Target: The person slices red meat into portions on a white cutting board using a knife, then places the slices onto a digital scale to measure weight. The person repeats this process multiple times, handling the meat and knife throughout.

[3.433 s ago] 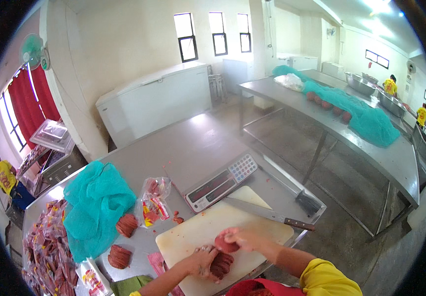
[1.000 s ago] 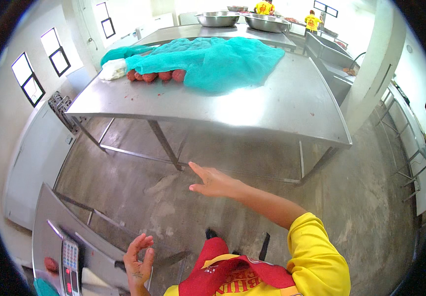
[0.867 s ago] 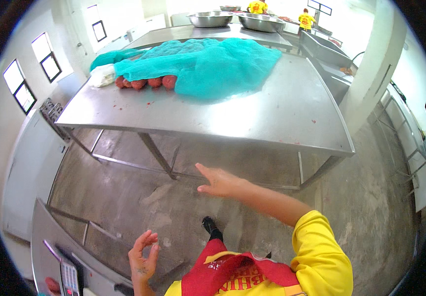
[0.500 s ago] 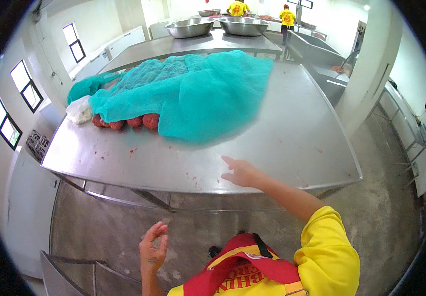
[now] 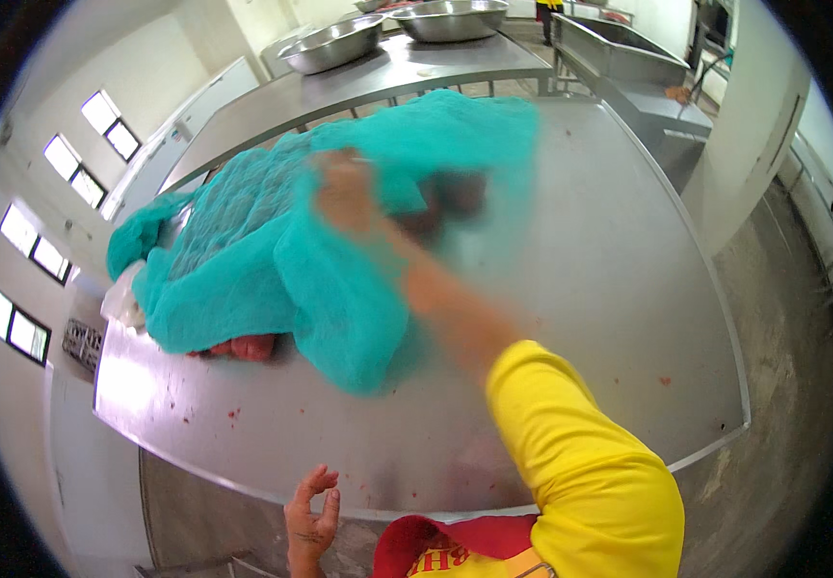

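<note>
A green mesh cloth (image 5: 243,217) lies over a heap of meat on a steel table (image 5: 590,289). My right hand (image 5: 344,188), blurred by motion, grips the cloth and holds part of it raised. Red balls of meat (image 5: 248,347) peek out under the cloth's near edge, and darker pieces (image 5: 455,193) show beneath its lifted right part. Over the table's front edge, my left hand (image 5: 313,511) is empty, its fingers half curled and apart. Beside the heap on the left is a white plastic bag (image 5: 122,299).
Behind stands a second steel table (image 5: 426,69) with large metal basins (image 5: 334,43). A steel sink (image 5: 619,48) and a white pillar (image 5: 753,135) are at the right. Small meat scraps (image 5: 233,414) dot the tabletop. A person (image 5: 549,14) stands far back.
My right hand has reached forward from above the bare tabletop and taken hold of the cloth, lifting its right side and pulling it leftward. The view has moved closer to the table.
</note>
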{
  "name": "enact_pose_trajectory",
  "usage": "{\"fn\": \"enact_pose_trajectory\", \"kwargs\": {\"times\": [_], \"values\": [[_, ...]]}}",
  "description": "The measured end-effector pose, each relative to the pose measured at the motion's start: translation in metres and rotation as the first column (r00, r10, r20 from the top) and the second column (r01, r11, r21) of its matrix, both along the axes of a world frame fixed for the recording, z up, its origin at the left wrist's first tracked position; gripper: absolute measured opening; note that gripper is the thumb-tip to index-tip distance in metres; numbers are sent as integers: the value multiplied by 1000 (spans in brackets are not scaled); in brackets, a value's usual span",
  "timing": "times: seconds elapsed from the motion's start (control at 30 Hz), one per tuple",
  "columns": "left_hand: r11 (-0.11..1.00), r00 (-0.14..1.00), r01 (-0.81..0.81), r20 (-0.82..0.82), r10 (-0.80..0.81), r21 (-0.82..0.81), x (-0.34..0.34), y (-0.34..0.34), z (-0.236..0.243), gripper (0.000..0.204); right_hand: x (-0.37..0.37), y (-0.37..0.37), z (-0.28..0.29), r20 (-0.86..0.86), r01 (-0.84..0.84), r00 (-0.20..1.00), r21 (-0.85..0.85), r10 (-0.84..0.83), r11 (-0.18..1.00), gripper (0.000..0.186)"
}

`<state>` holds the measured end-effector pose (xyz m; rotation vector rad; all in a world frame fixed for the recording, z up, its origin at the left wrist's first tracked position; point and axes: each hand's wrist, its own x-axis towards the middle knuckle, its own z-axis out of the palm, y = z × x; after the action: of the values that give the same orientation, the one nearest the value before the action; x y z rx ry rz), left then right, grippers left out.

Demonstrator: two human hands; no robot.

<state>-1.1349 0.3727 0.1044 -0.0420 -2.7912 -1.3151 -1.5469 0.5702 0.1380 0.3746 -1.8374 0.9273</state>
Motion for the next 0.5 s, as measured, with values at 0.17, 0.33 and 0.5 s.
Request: {"fn": "enact_pose_trajectory", "kwargs": {"times": [0.17, 0.33, 0.5], "values": [[988, 991, 128, -16, -129, -85, -46, 32, 0, 38, 31, -87, 9, 475, -432, 855, 427, 209, 794, 28], [995, 994, -30, 102, 39, -93, -44, 13, -16, 38, 40, 35, -38, 267, -552, 799, -29, 539, 833, 30], [994, 946, -102, 313, 84, 40, -47, -2, -25, 41, -33, 209, -74, 509, 275, 808, 122, -298, 954, 37]]}}
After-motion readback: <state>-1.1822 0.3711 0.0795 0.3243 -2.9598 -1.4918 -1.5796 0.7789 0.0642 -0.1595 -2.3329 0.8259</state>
